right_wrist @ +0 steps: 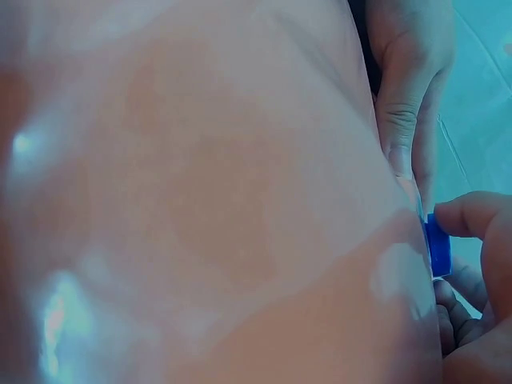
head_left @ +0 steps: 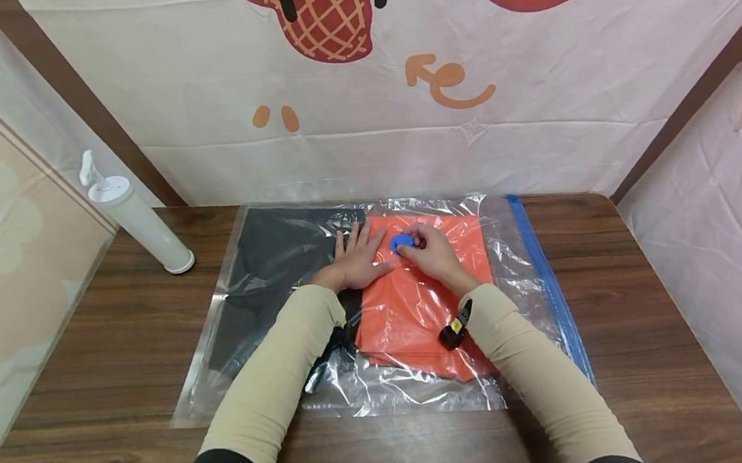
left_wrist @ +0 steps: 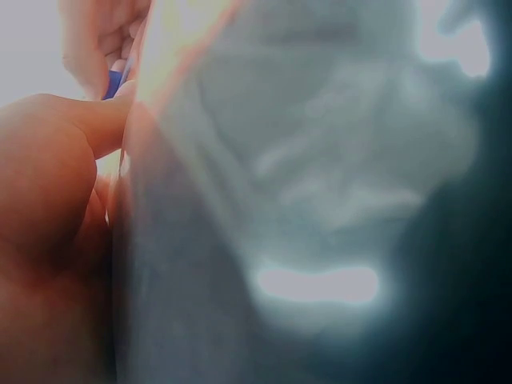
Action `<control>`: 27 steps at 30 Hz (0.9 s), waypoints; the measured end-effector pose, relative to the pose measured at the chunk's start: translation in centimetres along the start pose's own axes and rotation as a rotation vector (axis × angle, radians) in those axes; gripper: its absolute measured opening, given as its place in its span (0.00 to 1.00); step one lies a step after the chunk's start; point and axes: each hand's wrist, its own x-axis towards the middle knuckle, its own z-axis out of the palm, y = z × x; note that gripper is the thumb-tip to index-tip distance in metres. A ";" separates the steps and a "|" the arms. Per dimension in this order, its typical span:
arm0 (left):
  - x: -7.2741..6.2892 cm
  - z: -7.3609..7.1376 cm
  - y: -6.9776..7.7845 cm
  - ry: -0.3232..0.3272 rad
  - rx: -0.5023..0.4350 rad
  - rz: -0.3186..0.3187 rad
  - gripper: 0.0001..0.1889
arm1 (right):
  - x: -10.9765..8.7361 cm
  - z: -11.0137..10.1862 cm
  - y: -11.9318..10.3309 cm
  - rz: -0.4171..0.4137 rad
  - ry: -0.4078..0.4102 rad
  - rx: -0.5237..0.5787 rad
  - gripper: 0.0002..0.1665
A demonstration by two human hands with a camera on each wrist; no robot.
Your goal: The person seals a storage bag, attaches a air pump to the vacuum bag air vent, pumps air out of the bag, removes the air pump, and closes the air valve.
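Observation:
A clear plastic storage bag [head_left: 511, 247] lies flat on the table, with a blue zip strip [head_left: 546, 281] along its right side. Inside it are black folded fabric [head_left: 273, 264] on the left and orange folded fabric [head_left: 413, 310] on the right. On top of the orange part is a round blue valve cap [head_left: 401, 242]. My right hand [head_left: 436, 255] pinches this cap at its edge between thumb and fingers, also seen in the right wrist view. Just left of it, my left hand [head_left: 355, 263] rests on the bag with fingers spread.
A white hand pump [head_left: 142, 221] stands at the back left of the wooden table [head_left: 87, 374]. Printed cloth [head_left: 363, 157] hangs behind the table, with more cloth panels on both sides. A black strap device [head_left: 452, 332] hangs at the right wrist.

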 end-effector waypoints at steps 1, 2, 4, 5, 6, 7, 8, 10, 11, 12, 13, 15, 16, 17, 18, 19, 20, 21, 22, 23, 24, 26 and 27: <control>0.0 0.0 0.0 -0.001 0.004 0.000 0.42 | 0.0 0.0 0.0 0.001 -0.003 -0.005 0.19; 0.0 0.0 0.0 -0.003 0.008 0.001 0.42 | 0.0 0.0 0.0 0.004 -0.005 -0.009 0.19; 0.0 0.0 0.0 -0.006 0.009 0.003 0.42 | 0.0 0.0 -0.1 0.008 -0.010 -0.020 0.21; 0.0 0.0 0.0 -0.006 0.009 0.003 0.42 | 0.0 0.0 -0.1 0.010 -0.011 -0.020 0.22; 0.0 0.0 0.0 -0.007 0.007 0.003 0.42 | -0.1 0.0 -0.1 0.014 -0.010 -0.016 0.23; 0.0 0.0 -0.1 -0.007 0.004 0.002 0.42 | -0.1 0.0 -0.1 0.021 -0.010 -0.007 0.24; -0.1 0.0 0.0 -0.007 0.001 0.002 0.42 | -0.1 0.0 -0.2 0.025 -0.008 0.001 0.24; -0.1 0.0 0.0 -0.008 -0.006 -0.001 0.42 | -0.2 0.0 -0.2 0.034 -0.004 0.020 0.24; -0.2 -0.1 0.1 -0.008 -0.007 -0.003 0.42 | -0.2 0.0 -0.2 0.038 -0.001 0.028 0.24; -0.2 -0.1 0.2 -0.008 -0.006 -0.004 0.42 | -0.2 0.0 -0.2 0.041 0.001 0.031 0.23; -0.3 -0.1 0.2 -0.008 -0.006 -0.003 0.42 | -0.2 0.0 -0.2 0.042 0.002 0.030 0.22; -0.4 -0.2 0.4 -0.008 -0.002 -0.005 0.42 | -0.2 0.0 -0.2 0.035 0.005 0.024 0.19; -0.5 -0.2 0.4 -0.009 0.000 -0.005 0.42 | -0.2 0.0 -0.2 0.032 0.006 0.023 0.18; -0.5 -0.3 0.4 -0.009 0.002 -0.006 0.42 | -0.2 0.0 -0.2 0.029 0.007 0.021 0.18; -0.6 -0.3 0.5 -0.008 0.002 -0.002 0.41 | -0.2 0.0 -0.2 0.026 0.007 0.020 0.17; -0.7 -0.4 0.6 -0.007 0.002 0.001 0.41 | -0.2 0.0 -0.2 0.024 0.008 0.021 0.17; -0.7 -0.4 0.6 -0.010 0.003 0.001 0.41 | -0.2 0.0 -0.2 0.021 0.008 0.022 0.18; -0.7 -0.4 0.6 -0.012 0.003 0.000 0.41 | -0.2 0.0 -0.3 0.020 0.009 0.020 0.19; -0.7 -0.4 0.6 -0.013 0.003 0.001 0.41 | -0.2 0.0 -0.3 0.019 0.008 0.018 0.19; -0.7 -0.5 0.6 -0.014 0.004 0.001 0.41 | -0.3 0.0 -0.4 0.016 0.006 0.012 0.20; -0.7 -0.5 0.6 -0.013 0.003 0.001 0.41 | -0.3 0.0 -0.4 0.015 0.005 0.011 0.21; -0.5 -0.4 0.5 -0.016 0.007 -0.005 0.42 | -0.3 0.0 -0.5 0.016 0.003 0.008 0.23; -0.5 -0.4 0.4 -0.015 0.008 -0.005 0.42 | -0.3 0.0 -0.5 0.021 0.003 0.012 0.24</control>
